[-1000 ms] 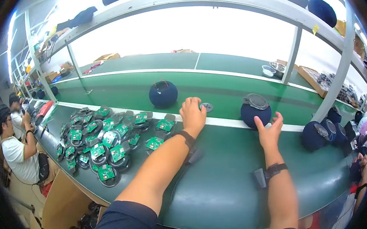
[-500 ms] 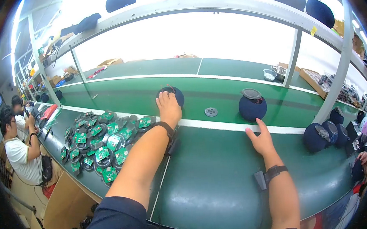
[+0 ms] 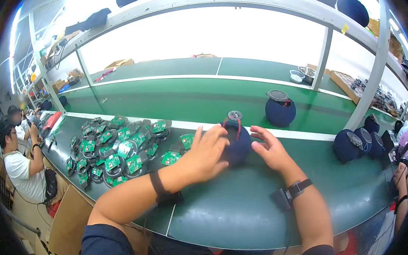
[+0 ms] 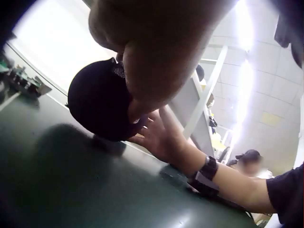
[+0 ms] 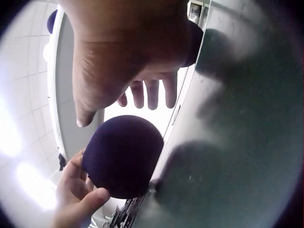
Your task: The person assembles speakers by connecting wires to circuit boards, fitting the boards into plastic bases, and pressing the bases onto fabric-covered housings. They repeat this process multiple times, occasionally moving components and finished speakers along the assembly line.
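My left hand (image 3: pixel 204 154) grips a navy fabric-covered ball (image 3: pixel 238 149) by its left side, over the near part of the green bench. Red wires come out of the ball's top opening. In the right wrist view the left thumb and fingers curl round the ball's edge. My right hand (image 3: pixel 274 152), fingers spread and loosely bent, is close at the ball's right side. Just behind the ball in the head view is a small grey disc (image 3: pixel 234 115). A second navy ball (image 3: pixel 280 114) stands further right on the belt, a round black speaker (image 3: pixel 277 95) tilted on its top.
Round black parts with green circuit boards (image 3: pixel 134 163) are heaped on the left. Several more navy balls (image 3: pixel 347 146) stand at the right end. A metal shelf post (image 3: pixel 373 65) rises at the right, near bowls (image 3: pixel 308 74). People sit at both sides.
My left hand went left to the far ball on the belt, took hold of it and brought it right and nearer. My right hand left the second ball and moved left toward the held one.
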A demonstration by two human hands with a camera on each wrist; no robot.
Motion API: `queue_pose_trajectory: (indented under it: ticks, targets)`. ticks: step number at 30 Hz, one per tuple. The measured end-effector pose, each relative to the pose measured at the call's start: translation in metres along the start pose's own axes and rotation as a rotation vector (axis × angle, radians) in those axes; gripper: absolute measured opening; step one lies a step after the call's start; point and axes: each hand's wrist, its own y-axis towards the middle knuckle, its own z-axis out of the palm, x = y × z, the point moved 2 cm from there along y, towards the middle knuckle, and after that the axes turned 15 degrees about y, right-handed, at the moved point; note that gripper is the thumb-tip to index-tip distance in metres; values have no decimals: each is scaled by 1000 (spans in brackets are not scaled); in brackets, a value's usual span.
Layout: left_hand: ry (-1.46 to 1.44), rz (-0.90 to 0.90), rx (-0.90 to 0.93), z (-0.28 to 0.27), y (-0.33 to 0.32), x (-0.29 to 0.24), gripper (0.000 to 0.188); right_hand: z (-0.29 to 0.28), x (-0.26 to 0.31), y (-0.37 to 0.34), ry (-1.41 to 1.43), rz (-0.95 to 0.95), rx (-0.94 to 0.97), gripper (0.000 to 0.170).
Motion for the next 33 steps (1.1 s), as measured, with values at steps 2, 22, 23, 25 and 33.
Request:
queue_pose_trajectory:
  ticks: [2, 22, 23, 25, 33]
  targets:
    - [23, 59, 32, -6, -15, -13, 56, 11, 8, -5, -13, 7, 55, 64]
    - [168, -457, -49, 32, -74, 73, 52, 69, 44, -21, -252, -369, 251, 44]
    - [189, -447, -38, 37, -72, 73, 52, 73, 47, -22, -250, -361, 256, 44]
    - [212, -470, 30, 48, -72, 75, 57, 81, 55, -24, -273, -331, 253, 41]
    - [-32, -547, 39, 41, -67, 71, 53, 101, 71, -27, -371, -381, 291, 33]
